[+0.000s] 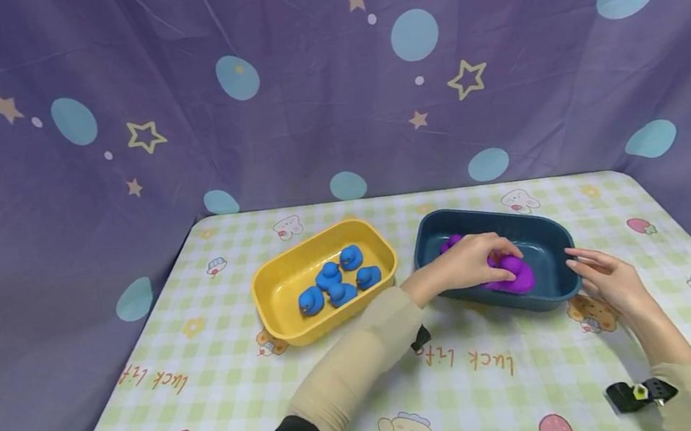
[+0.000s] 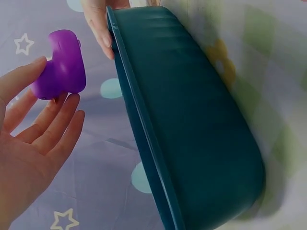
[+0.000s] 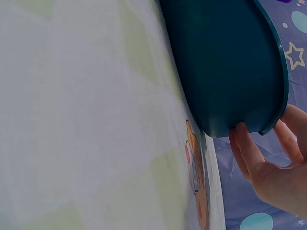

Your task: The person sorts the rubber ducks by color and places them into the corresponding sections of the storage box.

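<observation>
A purple rubber duck (image 1: pixel 519 275) is pinched between the thumb and fingers of my left hand (image 1: pixel 472 261), over the dark teal basin (image 1: pixel 547 254). The left wrist view has the same duck (image 2: pixel 64 67) above the rim, with nothing else in that hand. More purple toys (image 1: pixel 451 241) lie in the basin, partly hidden behind the left hand. At the basin's right end, my right hand (image 1: pixel 613 282) touches with extended fingers. Its fingertips (image 3: pixel 242 129) rest against the end wall and others are at the rim in the right wrist view.
To the left stands a yellow basin (image 1: pixel 273 312) with several blue rubber ducks (image 1: pixel 329 276) inside. Both basins are on a green-checked tablecloth (image 1: pixel 233 405) printed with cartoons. A purple curtain (image 1: pixel 320 124) hangs behind the table's far edge.
</observation>
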The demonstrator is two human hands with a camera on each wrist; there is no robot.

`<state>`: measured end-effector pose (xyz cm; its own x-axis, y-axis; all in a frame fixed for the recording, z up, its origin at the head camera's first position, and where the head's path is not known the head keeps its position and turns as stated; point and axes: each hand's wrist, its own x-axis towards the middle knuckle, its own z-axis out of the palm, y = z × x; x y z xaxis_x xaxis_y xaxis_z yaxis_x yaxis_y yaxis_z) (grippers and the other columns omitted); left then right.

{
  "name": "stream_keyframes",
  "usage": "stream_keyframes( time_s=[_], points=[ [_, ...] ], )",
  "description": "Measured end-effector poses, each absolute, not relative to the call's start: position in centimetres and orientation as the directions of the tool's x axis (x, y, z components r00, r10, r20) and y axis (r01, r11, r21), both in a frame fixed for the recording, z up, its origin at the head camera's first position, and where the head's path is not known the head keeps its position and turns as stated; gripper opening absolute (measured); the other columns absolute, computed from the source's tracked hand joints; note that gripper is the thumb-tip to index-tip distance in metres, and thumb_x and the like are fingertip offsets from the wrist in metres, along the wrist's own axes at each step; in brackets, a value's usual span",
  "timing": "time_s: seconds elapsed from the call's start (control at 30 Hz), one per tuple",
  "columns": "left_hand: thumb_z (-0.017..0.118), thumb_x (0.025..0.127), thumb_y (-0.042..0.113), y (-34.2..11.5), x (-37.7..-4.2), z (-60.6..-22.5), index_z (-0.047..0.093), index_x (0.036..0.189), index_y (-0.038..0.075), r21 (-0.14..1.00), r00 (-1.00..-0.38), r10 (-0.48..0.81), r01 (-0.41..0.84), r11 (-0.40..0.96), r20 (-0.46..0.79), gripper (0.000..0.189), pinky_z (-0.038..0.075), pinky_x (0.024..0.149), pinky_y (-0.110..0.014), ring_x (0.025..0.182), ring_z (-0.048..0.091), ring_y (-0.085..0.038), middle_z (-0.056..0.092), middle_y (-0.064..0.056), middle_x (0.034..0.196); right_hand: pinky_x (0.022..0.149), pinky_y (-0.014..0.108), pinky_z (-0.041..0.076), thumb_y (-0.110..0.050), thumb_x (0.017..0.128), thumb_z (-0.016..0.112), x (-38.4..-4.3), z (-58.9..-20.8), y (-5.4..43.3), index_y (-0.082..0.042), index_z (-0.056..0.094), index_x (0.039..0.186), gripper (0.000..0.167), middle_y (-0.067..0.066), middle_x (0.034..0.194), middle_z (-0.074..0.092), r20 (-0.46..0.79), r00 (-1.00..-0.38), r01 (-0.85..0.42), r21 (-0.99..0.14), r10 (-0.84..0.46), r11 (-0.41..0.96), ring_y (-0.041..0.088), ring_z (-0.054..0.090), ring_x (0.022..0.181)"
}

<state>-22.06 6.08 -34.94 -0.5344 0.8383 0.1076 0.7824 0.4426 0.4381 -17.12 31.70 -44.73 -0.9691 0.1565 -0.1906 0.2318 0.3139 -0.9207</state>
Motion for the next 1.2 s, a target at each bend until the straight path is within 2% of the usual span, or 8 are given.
stream_keyframes(
  time_s=[0.07,0.27,0.57,0.73,0.8,0.87,1.1,1.2],
  points=[
    [0.066,0.079,0.026,6.4,-22.3,-35.0,0.062,0.110,0.013,0.455,-0.541,0.835,0.772,0.444,0.103,0.033,0.035,0.067,-0.005,0.079,0.048,-0.002,0.058,0.005,0.091,0.071,0.013,0.047,-0.051,0.081,0.053,-17.1,-44.7,31.7,-0.022,0.043,0.132,0.059,0.024,0.135,0.028,-0.194,-0.970,0.233,-0.918,0.148,0.320,-0.013,0.045,0.084],
    [0.066,0.080,0.025,7.4,-23.3,-35.3,0.062,0.110,0.014,0.487,-0.563,0.824,0.738,0.467,0.063,0.033,0.036,0.071,-0.005,0.083,0.050,0.000,0.062,0.003,0.102,0.068,0.009,0.045,-0.053,0.078,0.055,-17.4,-45.4,32.1,-0.025,0.044,0.131,0.061,0.024,0.137,0.026,-0.203,-0.966,0.242,-0.927,0.160,0.287,-0.014,0.044,0.083],
    [0.068,0.078,0.024,8.6,-24.4,-36.3,0.063,0.108,0.013,0.504,-0.595,0.803,0.702,0.504,0.025,0.032,0.037,0.069,-0.004,0.080,0.054,0.001,0.064,0.003,0.102,0.074,0.017,0.048,-0.049,0.081,0.054,-17.1,-44.5,31.6,-0.026,0.045,0.130,0.055,0.024,0.137,0.028,-0.197,-0.970,0.233,-0.919,0.142,0.318,-0.009,0.047,0.087],
    [0.069,0.077,0.023,9.1,-24.9,-37.1,0.064,0.107,0.014,0.530,-0.621,0.784,0.668,0.523,0.010,0.031,0.037,0.069,-0.004,0.079,0.054,0.001,0.064,0.003,0.102,0.070,0.013,0.047,-0.051,0.078,0.057,-17.5,-45.6,32.3,-0.028,0.049,0.127,0.055,0.001,0.117,0.047,-0.186,-0.971,0.222,-0.937,0.152,0.270,-0.013,0.048,0.083],
    [0.069,0.077,0.023,9.3,-25.1,-37.3,0.064,0.106,0.015,0.538,-0.635,0.773,0.652,0.534,0.001,0.031,0.037,0.069,-0.004,0.079,0.055,0.000,0.064,0.003,0.102,0.065,0.009,0.045,-0.049,0.078,0.059,-17.7,-46.1,32.5,-0.025,0.050,0.127,0.055,-0.013,0.104,0.048,-0.173,-0.972,0.208,-0.947,0.156,0.244,-0.014,0.050,0.081],
    [0.069,0.077,0.023,9.5,-25.3,-37.4,0.064,0.107,0.015,0.549,-0.649,0.761,0.631,0.547,-0.012,0.031,0.037,0.069,-0.005,0.080,0.055,0.000,0.064,0.004,0.102,0.064,0.008,0.045,-0.047,0.078,0.060,-17.7,-46.3,32.6,-0.023,0.050,0.127,0.055,-0.020,0.096,0.050,-0.159,-0.976,0.191,-0.952,0.148,0.237,-0.014,0.050,0.080],
    [0.070,0.076,0.021,10.0,-25.8,-38.4,0.065,0.106,0.016,0.581,-0.673,0.739,0.588,0.563,-0.035,0.031,0.037,0.070,-0.005,0.083,0.057,0.000,0.064,0.004,0.102,0.067,0.009,0.046,-0.044,0.081,0.057,-16.9,-44.7,31.8,-0.023,0.049,0.127,0.051,-0.020,0.096,0.046,-0.173,-0.976,0.203,-0.943,0.134,0.264,-0.015,0.049,0.080],
    [0.070,0.076,0.021,10.3,-26.1,-38.8,0.065,0.106,0.016,0.582,-0.675,0.736,0.584,0.566,-0.039,0.031,0.037,0.072,-0.005,0.086,0.057,0.000,0.064,0.004,0.102,0.067,0.010,0.046,-0.043,0.082,0.056,-16.6,-44.0,31.4,-0.022,0.049,0.127,0.050,-0.014,0.101,0.048,-0.168,-0.977,0.199,-0.942,0.131,0.269,-0.015,0.048,0.079]
  ],
)
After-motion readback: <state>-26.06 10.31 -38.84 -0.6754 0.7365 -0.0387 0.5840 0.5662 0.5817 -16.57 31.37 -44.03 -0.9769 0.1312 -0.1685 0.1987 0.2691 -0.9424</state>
